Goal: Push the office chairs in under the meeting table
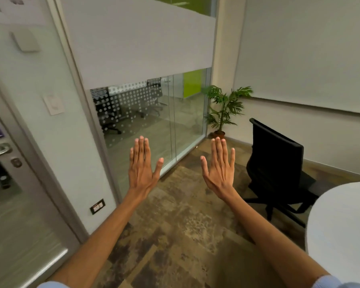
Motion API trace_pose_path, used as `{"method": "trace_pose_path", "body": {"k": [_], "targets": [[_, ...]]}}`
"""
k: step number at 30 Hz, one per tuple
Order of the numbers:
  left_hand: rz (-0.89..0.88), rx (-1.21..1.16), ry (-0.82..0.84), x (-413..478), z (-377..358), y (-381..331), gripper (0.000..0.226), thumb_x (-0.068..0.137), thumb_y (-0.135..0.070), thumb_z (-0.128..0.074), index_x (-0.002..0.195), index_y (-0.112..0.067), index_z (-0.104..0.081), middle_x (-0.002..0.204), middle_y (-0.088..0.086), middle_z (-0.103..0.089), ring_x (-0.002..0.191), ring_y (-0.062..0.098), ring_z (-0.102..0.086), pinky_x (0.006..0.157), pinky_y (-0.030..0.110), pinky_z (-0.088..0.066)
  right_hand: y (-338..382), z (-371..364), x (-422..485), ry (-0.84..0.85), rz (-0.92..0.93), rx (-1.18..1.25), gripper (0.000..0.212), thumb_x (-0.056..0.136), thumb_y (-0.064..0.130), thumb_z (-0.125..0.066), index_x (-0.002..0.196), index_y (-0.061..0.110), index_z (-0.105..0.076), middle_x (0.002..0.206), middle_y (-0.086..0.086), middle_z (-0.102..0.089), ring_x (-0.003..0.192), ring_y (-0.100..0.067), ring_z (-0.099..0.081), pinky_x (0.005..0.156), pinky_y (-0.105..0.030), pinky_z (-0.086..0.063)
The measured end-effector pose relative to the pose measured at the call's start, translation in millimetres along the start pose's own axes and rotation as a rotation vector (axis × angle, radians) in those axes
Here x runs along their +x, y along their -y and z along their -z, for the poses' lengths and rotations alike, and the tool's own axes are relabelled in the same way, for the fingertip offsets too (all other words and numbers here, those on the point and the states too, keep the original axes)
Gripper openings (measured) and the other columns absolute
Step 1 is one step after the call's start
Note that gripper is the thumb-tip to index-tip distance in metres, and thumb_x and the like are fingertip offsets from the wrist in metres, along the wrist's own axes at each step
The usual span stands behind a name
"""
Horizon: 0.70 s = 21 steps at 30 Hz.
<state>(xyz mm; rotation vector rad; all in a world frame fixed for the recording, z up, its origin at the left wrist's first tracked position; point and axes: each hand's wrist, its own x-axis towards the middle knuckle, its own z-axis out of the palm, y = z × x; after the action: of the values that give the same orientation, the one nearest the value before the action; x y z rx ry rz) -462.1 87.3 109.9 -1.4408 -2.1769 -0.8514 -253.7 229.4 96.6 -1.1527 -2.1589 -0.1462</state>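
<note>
Mottled brown carpet floor [175, 215] of a small glass-walled meeting room, items listed nearest first.

Arms, two, mine, pale blue sleeve cuffs at the lower corners of the view.

White round table [341, 229], one, only its curved edge showing at lower right, just beside my right forearm.

Left hand [142, 169] and right hand [219, 169], one each: both raised in front of me, flat, backs toward me, fingers spread wide, empty, touching nothing. Judged a ready pose with no chair contact yet.

Black office chair [276, 163], one in the room: backrest toward me, standing right of my right hand and beyond the table edge, near it but apart, not tucked under. I judge it the one to push in; task barely begun.

Door [19, 183], one, at left, with lever handle and a "PULL" label.

Glass partition [154, 121], frosted band above, dotted film below; more dark chairs show behind it in the next room, count uncertain.

Potted plant [222, 113], one, in the far corner.
</note>
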Motion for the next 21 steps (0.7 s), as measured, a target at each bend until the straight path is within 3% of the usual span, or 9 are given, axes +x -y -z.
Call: {"method": "trace_pose_path", "body": {"k": [11,21], "targets": [[-0.127,-0.100,0.062,202,-166,36,0.076,0.096,-0.056,-0.021,0.153,-0.008,-0.002,0.162,0.011,0.001,0.149,0.021,0.007,0.122,0.047,-0.006,-52,-123,159,-0.034,-0.132,-0.121,0.069,0.100,0.050,-0.027,0.154,0.013,-0.003,0.162,-0.003,0.003,0.148,-0.016,0.008,0.120,-0.049,0.002],[-0.313,-0.194,0.134,381,-291,48,0.076,0.097,-0.053,-0.025,0.153,-0.008,-0.001,0.162,0.011,0.000,0.149,0.021,0.007,0.122,0.046,-0.006,-98,-211,276,-0.081,-0.374,-0.233,0.070,0.099,0.052,-0.025,0.154,0.013,-0.005,0.163,-0.004,-0.001,0.148,-0.015,0.007,0.120,-0.050,-0.001]]}}
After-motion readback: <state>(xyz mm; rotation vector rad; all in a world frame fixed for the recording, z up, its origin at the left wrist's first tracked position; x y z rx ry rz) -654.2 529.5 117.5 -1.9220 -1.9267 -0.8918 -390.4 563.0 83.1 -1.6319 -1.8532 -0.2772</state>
